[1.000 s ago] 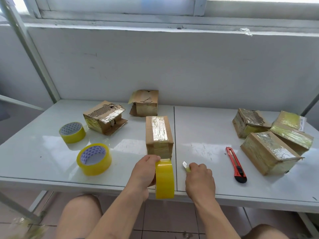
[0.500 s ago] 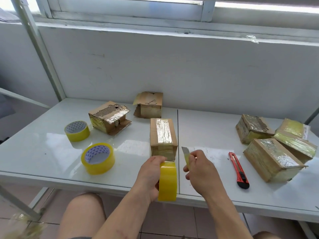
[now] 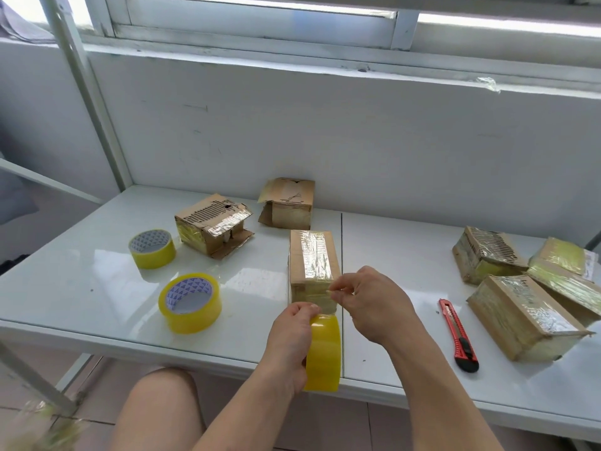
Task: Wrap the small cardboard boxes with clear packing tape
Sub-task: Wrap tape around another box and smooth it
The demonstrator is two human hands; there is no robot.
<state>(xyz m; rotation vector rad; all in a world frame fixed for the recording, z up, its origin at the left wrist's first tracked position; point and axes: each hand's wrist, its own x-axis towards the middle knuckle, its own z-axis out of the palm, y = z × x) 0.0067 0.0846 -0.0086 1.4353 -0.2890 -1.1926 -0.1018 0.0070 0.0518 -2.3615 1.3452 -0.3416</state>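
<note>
two hands are working: left hand (image 3: 289, 340) gripping the tape roll (image 3: 323, 353), right hand (image 3: 374, 304) pinching its loose end, needing pressing onto the middle box (image 3: 312, 258).

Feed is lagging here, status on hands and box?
Left hand grips tape roll. Right hand pinches tape end at box. Nothing in the way.

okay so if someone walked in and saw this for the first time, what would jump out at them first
Probably the yellow tape roll at the near table edge, gripped by the left hand while the right hand pinches its pulled-out end in front of the centre box. Next, two spare tape rolls lying flat on the left, and the red utility knife beside a cluster of taped boxes on the right.
</note>
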